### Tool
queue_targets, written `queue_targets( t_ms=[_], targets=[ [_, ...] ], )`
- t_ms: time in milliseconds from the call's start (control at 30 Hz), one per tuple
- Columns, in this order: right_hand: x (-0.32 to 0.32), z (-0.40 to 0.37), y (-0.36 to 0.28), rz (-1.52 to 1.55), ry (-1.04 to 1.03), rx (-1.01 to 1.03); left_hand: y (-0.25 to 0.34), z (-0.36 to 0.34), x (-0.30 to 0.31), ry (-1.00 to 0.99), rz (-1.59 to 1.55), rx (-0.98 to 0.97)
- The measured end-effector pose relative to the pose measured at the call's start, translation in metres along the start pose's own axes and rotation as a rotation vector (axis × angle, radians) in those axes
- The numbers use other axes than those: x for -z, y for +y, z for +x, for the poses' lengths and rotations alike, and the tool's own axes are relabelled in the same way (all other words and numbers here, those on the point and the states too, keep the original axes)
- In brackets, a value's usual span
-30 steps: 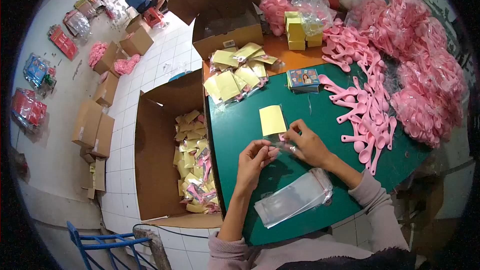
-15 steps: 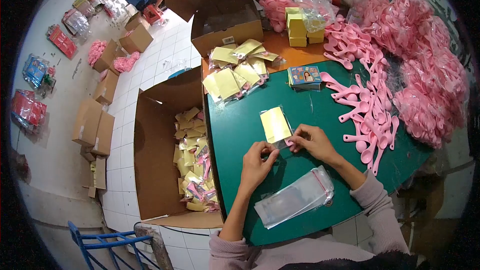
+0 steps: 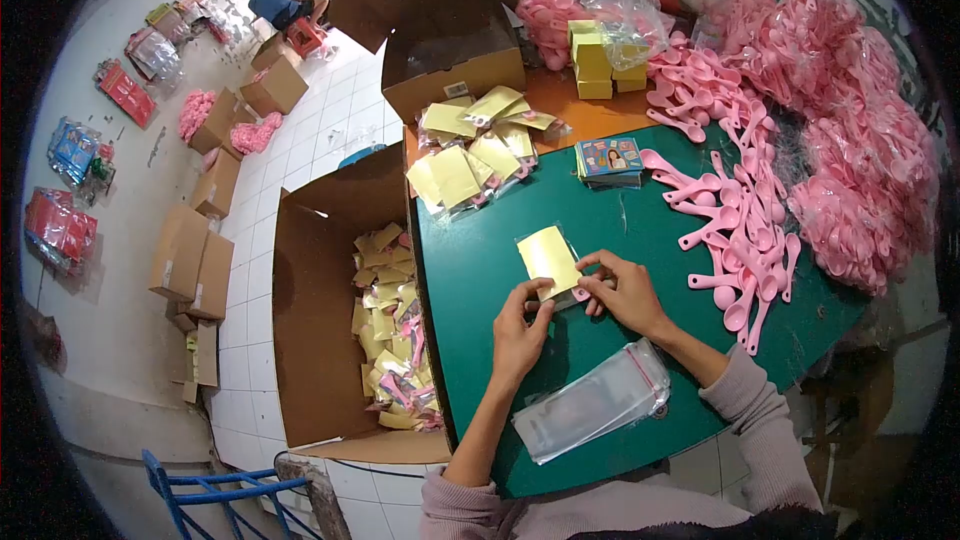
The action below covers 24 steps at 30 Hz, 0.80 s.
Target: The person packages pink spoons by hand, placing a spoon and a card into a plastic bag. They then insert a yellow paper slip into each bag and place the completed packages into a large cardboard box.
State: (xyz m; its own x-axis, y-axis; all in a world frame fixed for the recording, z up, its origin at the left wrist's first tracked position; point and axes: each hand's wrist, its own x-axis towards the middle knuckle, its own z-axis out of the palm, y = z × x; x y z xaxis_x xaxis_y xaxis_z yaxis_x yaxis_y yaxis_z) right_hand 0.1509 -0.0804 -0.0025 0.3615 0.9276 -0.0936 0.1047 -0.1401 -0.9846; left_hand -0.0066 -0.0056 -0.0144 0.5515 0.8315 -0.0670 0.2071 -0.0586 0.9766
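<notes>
Left hand and right hand pinch the lower end of the clear packet with the yellow card, over the green table. Pink piece peeks out by the right fingertips; seal looks unclosed, hard to be sure. Risks: uneven grip skews card, pink piece slips out, or film creases.

From our head, we look forward and steeply down on the green tabletop at arm's reach, our single view stretching to the far wall.
</notes>
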Motion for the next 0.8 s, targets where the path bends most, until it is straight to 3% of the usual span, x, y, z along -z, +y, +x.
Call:
queue_targets(
  t_ms=[100,133,200,233,300,367,433,500,633,700,767,800],
  targets=[
    [0.014,0.011,-0.007,-0.159,-0.053,0.077,0.004,0.014,0.014,0.005,0.135,-0.133],
    [0.025,0.021,-0.009,-0.299,0.001,0.2,0.012,0.024,0.024,0.071,0.161,-0.242],
    [0.059,0.05,-0.007,-0.577,0.2,0.402,0.026,0.045,0.047,0.244,0.169,-0.222],
    [0.078,0.064,-0.004,-0.715,0.346,0.485,0.031,0.052,0.055,0.374,0.379,-0.436],
    [0.115,0.084,0.006,-1.066,0.613,0.376,0.03,0.053,0.064,0.519,0.793,-0.603],
    [0.138,0.088,0.016,-1.33,0.577,0.057,0.042,0.022,0.046,0.112,0.602,-0.405],
    [0.147,0.087,0.023,-1.287,0.59,0.042,0.04,-0.018,0.003,-0.212,0.581,-0.474],
    [0.151,0.089,0.021,-1.258,0.594,0.034,0.044,-0.056,-0.032,-0.283,0.673,-0.351],
    [0.153,0.083,0.018,-1.142,0.734,0.256,0.024,-0.052,-0.039,-0.295,0.547,-0.386],
    [0.146,0.081,0.005,-0.591,0.921,0.511,0.023,-0.043,-0.033,-0.404,0.376,-0.319],
    [0.144,0.07,-0.006,-0.457,0.854,0.494,0.029,-0.041,-0.026,-0.407,0.351,-0.267],
    [0.138,0.058,-0.015,-0.21,0.571,0.351,0.031,-0.04,-0.023,-0.41,0.324,-0.213]
  ],
)
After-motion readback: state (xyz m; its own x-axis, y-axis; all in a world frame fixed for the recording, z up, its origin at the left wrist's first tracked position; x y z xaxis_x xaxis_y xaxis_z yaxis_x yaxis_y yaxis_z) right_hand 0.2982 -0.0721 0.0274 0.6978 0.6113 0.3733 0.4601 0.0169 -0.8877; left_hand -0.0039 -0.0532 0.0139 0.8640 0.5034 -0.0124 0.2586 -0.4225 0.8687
